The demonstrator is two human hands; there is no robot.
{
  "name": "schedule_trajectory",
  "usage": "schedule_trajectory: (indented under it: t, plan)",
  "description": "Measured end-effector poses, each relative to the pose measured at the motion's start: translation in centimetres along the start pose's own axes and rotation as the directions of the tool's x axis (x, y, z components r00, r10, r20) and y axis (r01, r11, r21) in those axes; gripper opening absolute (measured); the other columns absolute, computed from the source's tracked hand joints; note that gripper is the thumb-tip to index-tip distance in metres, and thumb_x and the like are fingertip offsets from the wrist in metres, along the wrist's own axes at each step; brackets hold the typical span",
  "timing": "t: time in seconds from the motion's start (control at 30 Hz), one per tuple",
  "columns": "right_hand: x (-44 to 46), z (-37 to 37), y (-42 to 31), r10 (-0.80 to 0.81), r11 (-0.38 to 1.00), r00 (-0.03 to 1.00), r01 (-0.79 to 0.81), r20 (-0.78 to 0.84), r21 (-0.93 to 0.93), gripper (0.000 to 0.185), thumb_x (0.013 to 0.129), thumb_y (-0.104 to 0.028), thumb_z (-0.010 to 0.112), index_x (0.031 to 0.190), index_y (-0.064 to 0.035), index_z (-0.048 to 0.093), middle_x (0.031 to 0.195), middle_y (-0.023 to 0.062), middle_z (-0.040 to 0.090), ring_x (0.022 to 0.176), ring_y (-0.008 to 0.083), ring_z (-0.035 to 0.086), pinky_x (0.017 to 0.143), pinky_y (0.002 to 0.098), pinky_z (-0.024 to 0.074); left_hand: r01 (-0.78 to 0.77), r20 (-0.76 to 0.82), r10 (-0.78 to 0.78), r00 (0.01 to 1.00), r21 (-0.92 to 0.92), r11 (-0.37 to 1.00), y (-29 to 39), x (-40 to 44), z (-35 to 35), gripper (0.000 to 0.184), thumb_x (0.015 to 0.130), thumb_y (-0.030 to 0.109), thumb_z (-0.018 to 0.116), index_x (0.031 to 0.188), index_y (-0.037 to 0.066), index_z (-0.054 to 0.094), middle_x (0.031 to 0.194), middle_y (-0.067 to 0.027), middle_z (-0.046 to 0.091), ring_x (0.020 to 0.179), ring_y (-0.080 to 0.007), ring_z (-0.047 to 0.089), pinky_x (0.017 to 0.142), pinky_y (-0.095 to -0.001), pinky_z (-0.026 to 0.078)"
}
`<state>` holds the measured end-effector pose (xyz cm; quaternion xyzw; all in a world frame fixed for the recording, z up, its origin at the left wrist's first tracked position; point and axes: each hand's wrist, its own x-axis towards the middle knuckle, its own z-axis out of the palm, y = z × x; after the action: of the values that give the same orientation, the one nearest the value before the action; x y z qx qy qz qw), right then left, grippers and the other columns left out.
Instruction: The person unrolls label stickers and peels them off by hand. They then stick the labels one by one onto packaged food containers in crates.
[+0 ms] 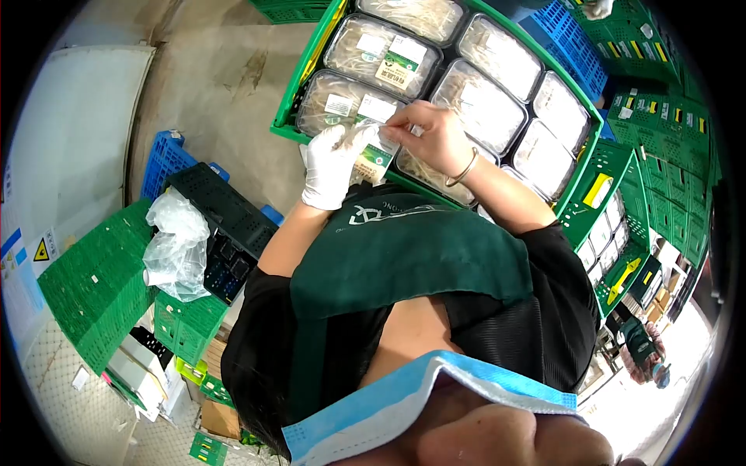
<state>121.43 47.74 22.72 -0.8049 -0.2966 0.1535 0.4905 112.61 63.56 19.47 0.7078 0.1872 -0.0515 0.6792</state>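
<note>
My left hand (336, 163), in a white glove, is closed on a green-and-white printed label (374, 161) above the front edge of a green crate (289, 130). Bare, with a bangle at the wrist, my right hand (437, 136) pinches at the label's upper edge, fingertips close to the gloved ones. Exactly what lies between those fingertips is too small to make out. Under and beyond both hands, the crate holds several clear lidded trays of pale sprouts (483, 105). One tray (382, 56) at the upper left carries a similar green-and-white label.
At the left, a crumpled clear plastic bag (177, 245) lies over a black crate (221, 206) and green crates (93, 283). Blue crates (571, 46) and stacked green crates (660, 155) stand to the right. Another person (643, 349) is at the far lower right.
</note>
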Motion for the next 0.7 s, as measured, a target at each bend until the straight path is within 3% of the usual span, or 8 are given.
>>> schedule_trajectory:
  t: [0.07,0.1,0.23,0.33,0.4,0.47,0.53,0.7]
  plan:
    - [2.6,-2.1,2.9,-0.120,0.925,0.993,0.114,0.007,-0.361,0.013,0.066,-0.010,0.065,0.077,-0.0042,0.060,0.073,0.0080,0.058,0.063,0.0157,0.057,0.057,0.0244,0.0449,0.026,-0.002,-0.033,0.999,-0.542,0.840,0.1,-0.1,0.3,0.015,0.073,0.005,0.059,0.086,-0.002,0.056,0.080,-0.0047,0.056,0.072,-0.0103,0.052,0.064,-0.0213,0.042]
    - [5.3,-4.7,3.8,-0.023,0.927,0.999,0.006,-0.040,-0.375,0.017,0.069,-0.014,0.064,0.082,-0.0046,0.059,0.077,0.0093,0.059,0.067,0.0181,0.057,0.060,0.0258,0.0450,-0.113,0.049,0.104,0.993,0.262,0.959,0.5,0.3,-0.3,0.014,0.076,0.003,0.055,0.089,-0.003,0.054,0.079,-0.0063,0.057,0.073,-0.0109,0.053,0.064,-0.0218,0.043]
    - [15.0,-8.4,15.9,0.000,0.846,0.971,-0.127,-0.239,-0.518,0.037,0.073,-0.026,0.054,0.103,-0.0050,0.048,0.098,0.0155,0.051,0.089,0.0282,0.050,0.077,0.0358,0.0401,0.302,0.028,-0.325,0.945,-0.454,0.838,1.2,0.1,-1.2,0.018,0.074,0.005,0.058,0.090,-0.003,0.054,0.081,-0.0062,0.058,0.074,-0.0103,0.055,0.066,-0.0221,0.044]
    - [15.1,-5.7,16.3,0.187,0.646,0.952,-0.305,-0.242,-0.700,0.034,0.073,-0.021,0.051,0.101,-0.0037,0.046,0.105,0.0204,0.048,0.098,0.0306,0.046,0.082,0.0386,0.0369,0.166,-0.018,-0.169,0.985,-0.113,0.980,-0.4,-0.2,-1.9,0.017,0.074,0.004,0.058,0.090,-0.002,0.055,0.083,-0.0055,0.058,0.077,-0.0104,0.055,0.067,-0.0216,0.044]
    - [12.6,-5.2,12.8,-0.310,0.495,0.857,-0.225,-0.413,-0.839,0.034,0.073,-0.021,0.050,0.103,-0.0044,0.044,0.098,0.0194,0.051,0.090,0.0315,0.050,0.076,0.0385,0.0403,0.156,-0.011,-0.159,0.987,-0.136,0.978,0.0,-0.4,-1.3,0.020,0.075,-0.001,0.055,0.095,-0.002,0.053,0.084,-0.0054,0.056,0.080,-0.0111,0.055,0.070,-0.0220,0.045]
    - [9.1,-5.7,10.1,-0.096,0.659,0.954,-0.152,-0.283,-0.736,0.041,0.076,-0.030,0.057,0.107,-0.0051,0.046,0.092,0.0150,0.056,0.083,0.0297,0.054,0.074,0.0375,0.0424,0.147,-0.017,-0.191,0.982,-0.572,0.807,0.0,-0.3,-0.4,0.025,0.075,-0.004,0.053,0.099,-0.001,0.051,0.086,-0.0055,0.055,0.079,-0.0110,0.054,0.072,-0.0223,0.045]
    - [4.1,-5.9,6.2,0.196,0.974,0.947,-0.218,0.254,0.064,0.046,0.074,-0.043,0.057,0.099,-0.0042,0.053,0.084,0.0117,0.059,0.078,0.0235,0.057,0.069,0.0325,0.0458,0.144,-0.018,-0.184,0.983,-0.549,0.823,0.0,-0.1,0.7,0.023,0.076,-0.005,0.052,0.098,0.000,0.050,0.087,-0.0072,0.055,0.078,-0.0114,0.053,0.071,-0.0225,0.045]
    - [-2.8,-5.4,1.3,-0.019,0.995,0.995,0.029,0.102,-0.095,0.022,0.070,-0.014,0.063,0.088,-0.0038,0.057,0.069,0.0115,0.057,0.062,0.0233,0.057,0.055,0.0291,0.0444,-0.061,0.266,0.076,0.961,-0.064,0.996,3.6,1.1,3.4,0.015,0.075,-0.002,0.053,0.090,-0.001,0.053,0.080,-0.0042,0.056,0.075,-0.0095,0.053,0.065,-0.0219,0.044]
